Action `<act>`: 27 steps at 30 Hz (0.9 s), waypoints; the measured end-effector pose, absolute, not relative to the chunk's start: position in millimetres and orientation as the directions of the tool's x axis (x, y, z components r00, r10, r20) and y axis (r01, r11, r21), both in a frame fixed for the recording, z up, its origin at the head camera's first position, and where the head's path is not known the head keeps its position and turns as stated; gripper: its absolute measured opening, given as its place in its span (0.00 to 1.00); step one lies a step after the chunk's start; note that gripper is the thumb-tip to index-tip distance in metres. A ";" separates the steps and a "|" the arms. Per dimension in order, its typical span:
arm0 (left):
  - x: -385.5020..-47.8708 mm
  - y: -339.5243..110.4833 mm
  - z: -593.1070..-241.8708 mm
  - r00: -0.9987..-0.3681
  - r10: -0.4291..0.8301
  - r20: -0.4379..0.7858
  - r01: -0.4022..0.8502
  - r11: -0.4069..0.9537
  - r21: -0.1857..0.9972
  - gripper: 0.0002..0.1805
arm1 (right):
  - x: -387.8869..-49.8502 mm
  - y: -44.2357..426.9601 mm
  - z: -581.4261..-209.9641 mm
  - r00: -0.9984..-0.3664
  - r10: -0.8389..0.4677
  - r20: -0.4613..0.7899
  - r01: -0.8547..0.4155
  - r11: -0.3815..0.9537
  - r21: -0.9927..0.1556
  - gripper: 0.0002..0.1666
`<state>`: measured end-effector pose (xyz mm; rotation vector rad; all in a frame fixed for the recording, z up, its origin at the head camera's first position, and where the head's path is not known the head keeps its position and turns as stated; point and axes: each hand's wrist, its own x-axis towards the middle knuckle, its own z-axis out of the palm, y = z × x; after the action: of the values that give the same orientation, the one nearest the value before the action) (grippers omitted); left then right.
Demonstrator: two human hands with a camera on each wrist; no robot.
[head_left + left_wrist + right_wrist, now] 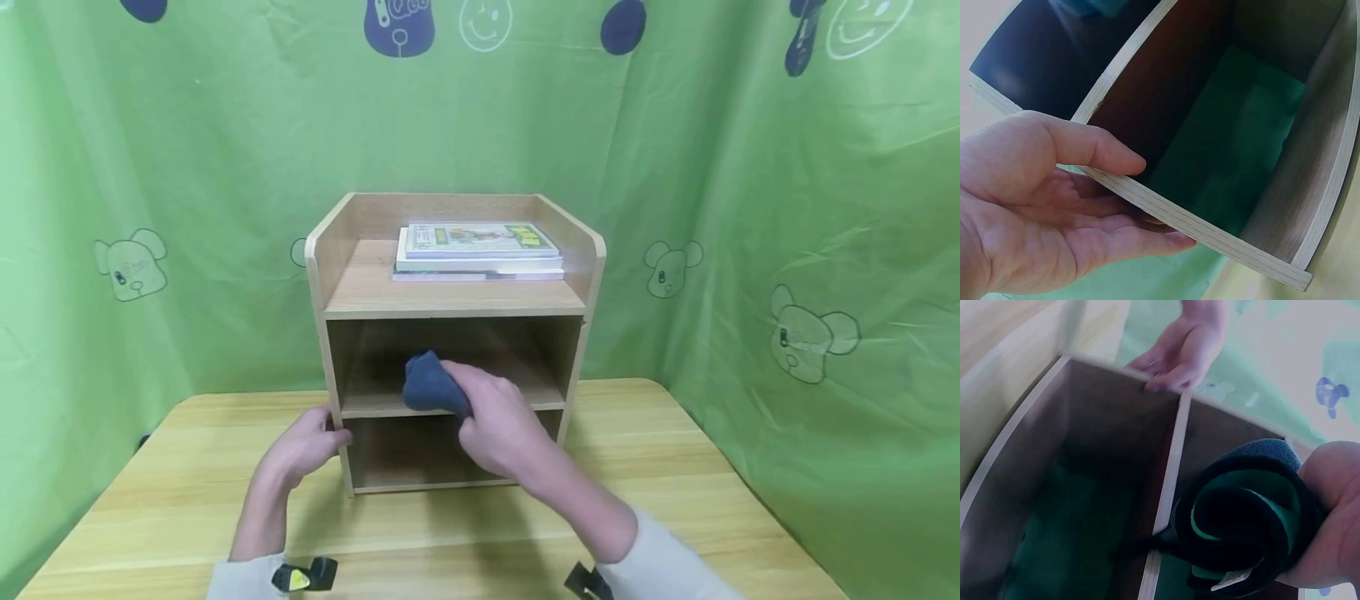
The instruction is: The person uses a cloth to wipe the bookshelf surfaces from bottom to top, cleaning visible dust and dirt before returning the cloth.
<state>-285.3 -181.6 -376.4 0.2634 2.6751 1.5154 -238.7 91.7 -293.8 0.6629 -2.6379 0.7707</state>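
A small wooden shelf unit (453, 315) stands on the table with two open compartments below its top. My left hand (306, 446) grips its left side panel near the lower compartment; in the left wrist view the thumb of the left hand (1054, 206) lies on the inner side and the fingers outside. My right hand (498, 421) holds a bunched dark blue cloth (432, 385) in front of the middle shelf board. In the right wrist view the cloth (1241, 519) appears rolled in layers, with a small white tag, held by the right hand (1329, 519).
Several stacked books (480, 254) lie on the unit's top, between its raised sides. The wooden table (645, 517) extends around the unit. Green patterned curtain (225, 167) hangs behind and at both sides.
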 end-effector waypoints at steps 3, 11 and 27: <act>-284.9 -182.5 -376.9 -0.984 0.175 0.032 0.118 0.501 0.857 0.23 | -246.8 101.5 -292.8 -0.837 -0.324 0.441 -0.497 0.787 -0.364 0.46; -284.5 -181.3 -377.5 -0.984 0.177 0.023 0.111 0.506 0.855 0.26 | -262.9 128.6 -295.6 -0.828 -0.289 0.481 -0.451 0.853 -0.264 0.41; -286.3 -180.7 -377.7 -0.986 0.165 0.017 0.101 0.514 0.852 0.25 | -279.9 145.2 -325.0 -0.689 -0.404 0.602 -0.389 0.907 0.163 0.38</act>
<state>-286.3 -180.7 -377.7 0.2350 2.6758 1.4980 -279.9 145.2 -325.0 0.5638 -2.4036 -0.0299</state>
